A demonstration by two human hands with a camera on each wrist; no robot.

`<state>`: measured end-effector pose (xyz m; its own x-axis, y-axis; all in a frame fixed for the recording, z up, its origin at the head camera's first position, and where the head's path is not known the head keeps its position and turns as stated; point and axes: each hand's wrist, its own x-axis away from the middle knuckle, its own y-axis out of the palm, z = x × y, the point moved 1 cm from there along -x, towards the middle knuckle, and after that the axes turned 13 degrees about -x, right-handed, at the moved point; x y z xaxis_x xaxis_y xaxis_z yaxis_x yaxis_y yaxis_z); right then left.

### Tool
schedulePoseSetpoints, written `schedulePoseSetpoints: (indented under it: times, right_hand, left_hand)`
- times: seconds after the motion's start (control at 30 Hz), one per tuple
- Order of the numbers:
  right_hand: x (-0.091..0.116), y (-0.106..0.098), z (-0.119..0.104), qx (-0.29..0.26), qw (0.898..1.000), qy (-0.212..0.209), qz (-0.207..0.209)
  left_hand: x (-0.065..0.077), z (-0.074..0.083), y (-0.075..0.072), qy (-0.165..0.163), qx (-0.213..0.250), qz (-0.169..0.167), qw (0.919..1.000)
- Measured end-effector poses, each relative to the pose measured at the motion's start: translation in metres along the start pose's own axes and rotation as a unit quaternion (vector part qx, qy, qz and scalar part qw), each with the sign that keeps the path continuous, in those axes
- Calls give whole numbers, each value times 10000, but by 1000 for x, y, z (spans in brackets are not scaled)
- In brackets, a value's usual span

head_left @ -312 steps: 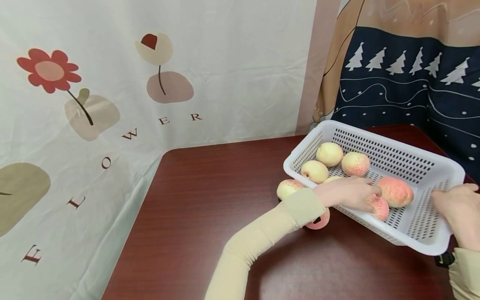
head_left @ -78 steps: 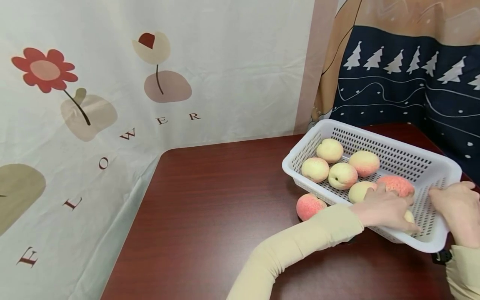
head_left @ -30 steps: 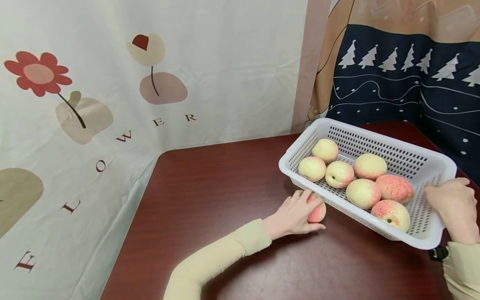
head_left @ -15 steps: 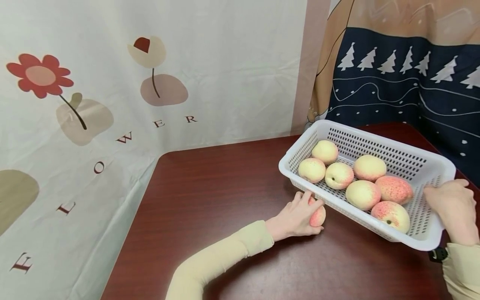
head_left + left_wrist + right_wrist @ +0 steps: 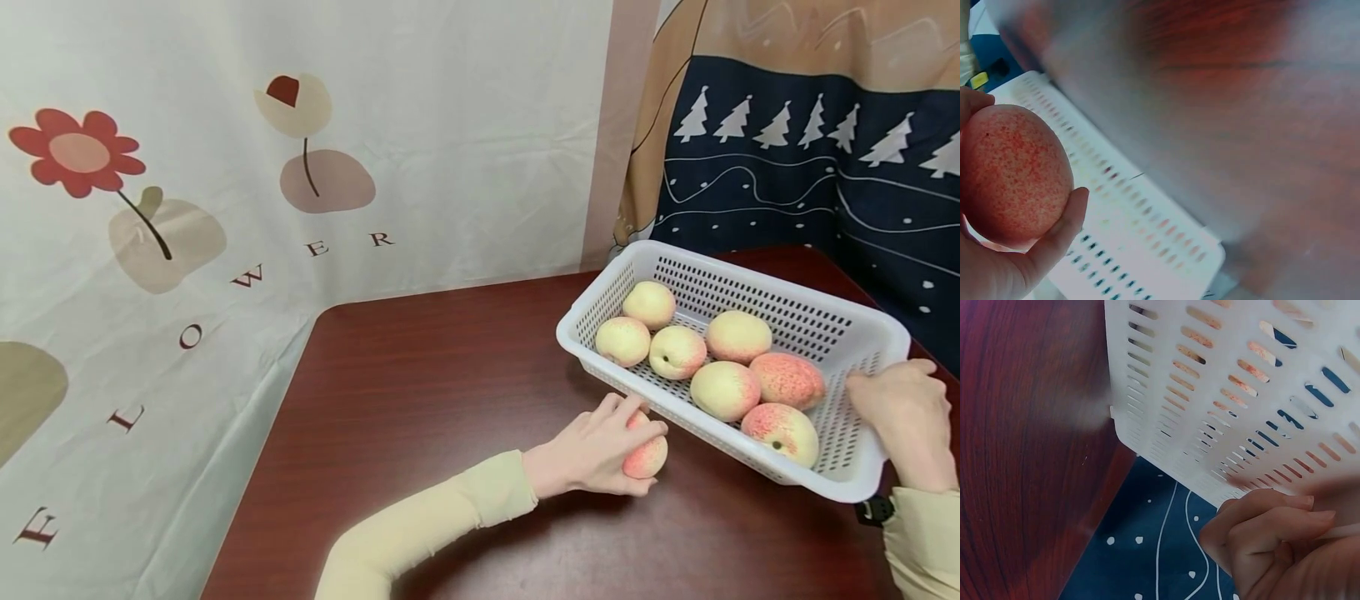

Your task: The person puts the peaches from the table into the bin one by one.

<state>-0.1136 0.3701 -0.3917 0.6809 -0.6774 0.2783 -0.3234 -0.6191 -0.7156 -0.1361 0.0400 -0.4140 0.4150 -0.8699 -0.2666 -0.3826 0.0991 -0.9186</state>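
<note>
My left hand (image 5: 588, 454) pinches a pink-and-yellow peach (image 5: 647, 455) between curled fingers and thumb, just in front of the long near side of the white perforated basket (image 5: 832, 329). In the left wrist view the peach (image 5: 1016, 175) shows a speckled reddish skin, with the thumb (image 5: 1063, 231) along its side. Several peaches lie inside the basket, among them a redder one (image 5: 787, 380) and a pale one (image 5: 649, 304). At the basket's right end, my right hand (image 5: 906, 417) grips the rim; the right wrist view shows its curled fingers (image 5: 1266, 515) at the edge.
The basket stands on a dark red-brown table (image 5: 420, 375) at its right part. A pale curtain with flowers (image 5: 465, 150) hangs behind the table, and a navy cloth with white trees (image 5: 795, 183) hangs at the right.
Since the oldest frame, peaches from beside the basket have gone inside. Lately my left hand has moved from the basket to the outside peach and drawn it slightly nearer. The right hand keeps its grip.
</note>
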Motion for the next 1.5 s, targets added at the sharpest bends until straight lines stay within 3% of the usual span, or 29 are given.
schedulePoseSetpoints:
  times: [0.17,0.37,0.67,0.77,0.87,1.1,1.3,1.5]
  right_hand:
    - [0,0,0,11,10000,-25,-11]
    - [3,-1,-1,-34,10000,-33,-24]
    - [4,-1,-2,-24,10000,-58,2]
    - [5,0,-2,-79,9999,-83,-1]
    - [5,-1,-3,-101,9999,-87,21]
    - [6,-3,-5,-23,10000,-57,43]
    - [4,-3,-4,41,9999,-62,80]
    - [4,-3,-5,43,9999,-88,90]
  left_hand:
    - [-5,0,-20,225,-135,353,9990]
    - [-18,-2,-43,203,-124,409,9989]
    - [-58,4,-60,334,78,683,9971]
    - [-74,5,-63,307,295,442,9981]
    - [-89,4,-65,106,430,-64,9990]
    - [-120,-11,-61,-316,718,-797,9937]
    - [-142,-25,-55,-555,756,-877,9917]
    - [-161,-34,-47,-961,1055,-1244,9819]
